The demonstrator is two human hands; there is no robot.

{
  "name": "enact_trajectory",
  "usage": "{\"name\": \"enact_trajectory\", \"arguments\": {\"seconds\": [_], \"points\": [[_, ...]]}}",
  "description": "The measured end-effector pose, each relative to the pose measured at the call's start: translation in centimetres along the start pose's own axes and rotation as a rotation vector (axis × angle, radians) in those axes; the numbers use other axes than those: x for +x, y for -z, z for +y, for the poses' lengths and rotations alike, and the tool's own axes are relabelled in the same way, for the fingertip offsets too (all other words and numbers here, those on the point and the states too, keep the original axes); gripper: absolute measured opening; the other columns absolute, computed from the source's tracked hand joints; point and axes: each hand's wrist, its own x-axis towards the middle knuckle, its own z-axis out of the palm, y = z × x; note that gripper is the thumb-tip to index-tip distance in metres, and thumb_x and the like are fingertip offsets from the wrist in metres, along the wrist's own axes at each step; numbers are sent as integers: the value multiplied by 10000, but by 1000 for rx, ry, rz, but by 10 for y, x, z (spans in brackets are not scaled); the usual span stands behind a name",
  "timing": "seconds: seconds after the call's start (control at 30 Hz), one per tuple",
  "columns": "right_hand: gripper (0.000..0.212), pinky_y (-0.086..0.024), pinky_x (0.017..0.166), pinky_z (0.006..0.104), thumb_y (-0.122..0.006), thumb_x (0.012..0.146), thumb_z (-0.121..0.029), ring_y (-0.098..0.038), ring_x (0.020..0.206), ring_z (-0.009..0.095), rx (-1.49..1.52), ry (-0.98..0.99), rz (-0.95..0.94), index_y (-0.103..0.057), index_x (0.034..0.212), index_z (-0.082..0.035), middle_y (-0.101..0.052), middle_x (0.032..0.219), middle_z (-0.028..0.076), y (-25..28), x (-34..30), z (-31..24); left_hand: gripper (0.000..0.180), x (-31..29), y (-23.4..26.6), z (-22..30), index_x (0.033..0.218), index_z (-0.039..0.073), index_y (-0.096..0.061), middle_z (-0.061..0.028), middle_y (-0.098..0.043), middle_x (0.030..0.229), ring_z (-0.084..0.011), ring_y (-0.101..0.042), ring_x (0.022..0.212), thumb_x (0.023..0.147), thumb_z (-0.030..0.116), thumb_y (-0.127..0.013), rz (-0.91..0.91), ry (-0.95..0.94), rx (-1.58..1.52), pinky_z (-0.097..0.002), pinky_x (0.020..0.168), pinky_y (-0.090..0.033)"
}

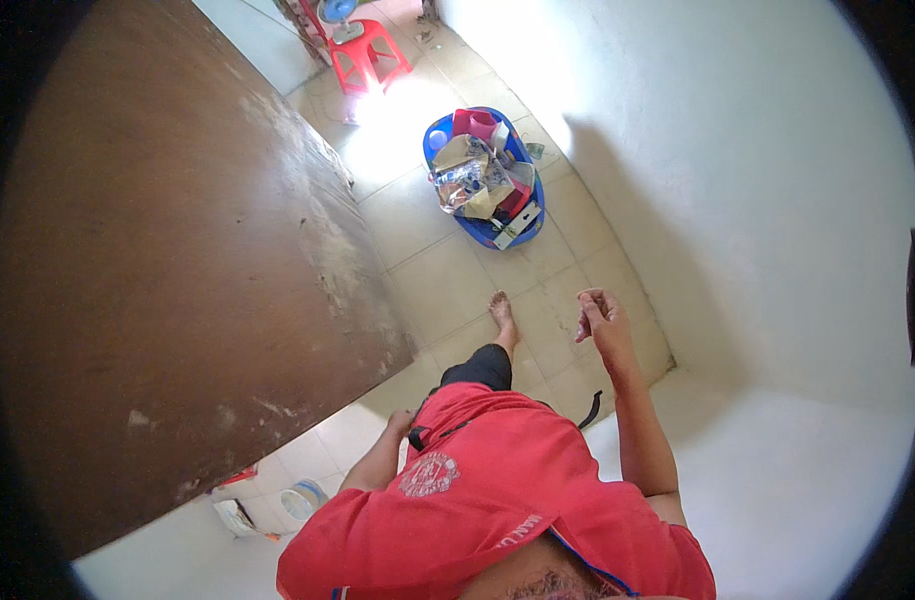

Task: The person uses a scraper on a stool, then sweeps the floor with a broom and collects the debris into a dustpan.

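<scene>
My right hand [603, 314] is raised out to the side of my body, over the tiled floor by the white wall. Its fingers are curled and pinched together; a small pale edge shows at the fingertips, too small to make out. My left hand [402, 421] hangs low by the hip, beside my dark shorts, and its fingers are mostly hidden. Ahead on the floor, apart from both hands, stands a blue oval tub [479, 236]. Heaped in it are a crumpled clear plastic package [472, 188], pink and red pieces and some pale flat items.
A large brown wooden door [177, 250] with worn edges fills the left side. A white wall [757, 200] runs along the right. Farther off, a red plastic chair [382, 55] bears a blue fan [338, 12]. A whitish bucket [302, 499] stands at the lower left.
</scene>
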Motion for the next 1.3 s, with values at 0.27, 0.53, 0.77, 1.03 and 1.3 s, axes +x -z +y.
{"name": "enact_trajectory", "arguments": {"seconds": [0.27,0.53,0.77,1.03,1.3], "points": [[179,-501,456,267,-543,958,-202,-541,494,106,-185,-232,163,-578,969,-27,-546,672,30,78,91,26,422,101,59,125,1013,1,-583,-120,-678,867,-219,-674,698,936,411,-522,19,200,-692,-367,535,-538],[178,-490,440,270,-537,963,-211,-545,474,112,-346,-272,154,-577,945,-39,-544,656,21,96,170,37,355,133,145,166,998,38,-576,-77,-665,842,-187,-668,686,952,386,-524,142,165,-774,-345,553,-526],[202,-492,431,276,-541,964,-226,-569,482,122,-505,-268,9,-569,963,-26,-568,675,44,74,220,32,340,128,150,161,1012,38,-566,-72,-658,840,-178,-662,691,957,370,-519,167,248,-895,-335,543,-517],[221,-507,457,286,-542,965,-237,-579,499,128,-603,-234,-93,-569,976,-19,-574,683,45,52,263,11,344,101,115,156,1049,26,-557,-91,-654,861,-204,-669,706,958,353,-503,134,344,-989,-361,580,-546],[241,-510,478,292,-540,956,-244,-609,544,145,-646,-221,-156,-581,971,-6,-603,711,70,37,286,5,367,107,108,156,1080,16,-558,-102,-666,904,-209,-679,729,965,357,-481,147,370,-1021,-380,612,-563]]}}
